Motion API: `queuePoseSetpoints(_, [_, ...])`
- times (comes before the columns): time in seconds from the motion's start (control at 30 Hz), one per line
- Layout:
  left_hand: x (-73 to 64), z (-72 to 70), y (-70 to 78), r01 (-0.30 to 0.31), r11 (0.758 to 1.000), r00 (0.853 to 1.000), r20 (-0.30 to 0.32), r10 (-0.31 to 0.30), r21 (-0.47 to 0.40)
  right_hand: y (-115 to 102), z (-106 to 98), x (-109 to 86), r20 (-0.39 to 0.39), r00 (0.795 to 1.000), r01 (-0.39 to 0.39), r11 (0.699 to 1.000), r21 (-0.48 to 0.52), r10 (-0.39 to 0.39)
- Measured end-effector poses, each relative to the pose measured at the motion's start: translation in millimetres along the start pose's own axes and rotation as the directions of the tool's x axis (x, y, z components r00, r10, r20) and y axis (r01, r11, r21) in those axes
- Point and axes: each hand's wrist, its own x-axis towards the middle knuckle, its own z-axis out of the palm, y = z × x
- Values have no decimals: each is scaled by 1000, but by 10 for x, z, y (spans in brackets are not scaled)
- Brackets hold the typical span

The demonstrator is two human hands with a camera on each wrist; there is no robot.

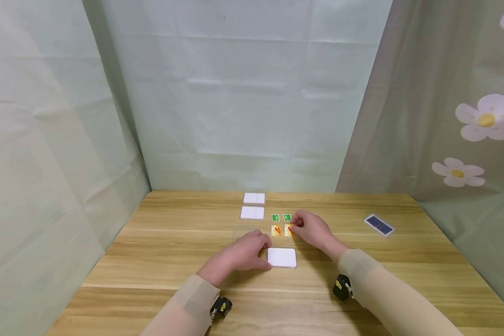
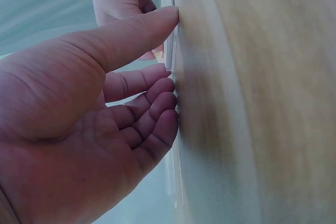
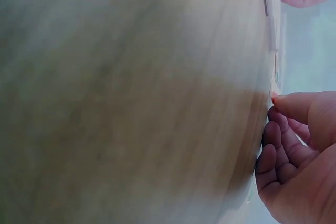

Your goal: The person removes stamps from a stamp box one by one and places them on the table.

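Note:
My left hand (image 1: 245, 250) is at the left end of a white card stack in a clear tray (image 1: 282, 257). Thumb and index finger hold it at its near and far corners; the left wrist view shows the tray's clear edge (image 2: 171, 51) between them. My right hand (image 1: 315, 228) pinches the right edge of a small yellow-and-orange picture card (image 1: 288, 230) with thumb and index finger, low over the table. Beside it lies a matching orange card (image 1: 276, 231). Two small green cards (image 1: 275, 217) form a row just behind.
Two clear trays with white cards (image 1: 254, 199) (image 1: 252, 213) lie at the back of the wooden table (image 1: 172, 261). A clear empty-looking tray (image 1: 239, 232) is partly behind my left hand. A dark blue card pair (image 1: 379, 225) lies at right. Cloth curtains (image 1: 243, 102) stand around the table.

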Motion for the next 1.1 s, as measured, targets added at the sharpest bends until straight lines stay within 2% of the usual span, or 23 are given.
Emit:
queuePoseSetpoints(0.6, [21, 8, 6, 4, 1000, 1000, 2, -4, 10, 13, 31, 33, 3, 1000, -6, 998, -57, 6])
queuePoseSetpoints(0.93, [25, -6, 14, 2, 1000, 1000, -5, -2, 6, 6, 13, 40, 7, 1000, -11, 999, -44, 12])
queuePoseSetpoints(1.1, [20, 6, 18, 8, 1000, 1000, 0, -8, 0, 7, -6, -10, 6, 1000, -17, 1000, 15, 17])
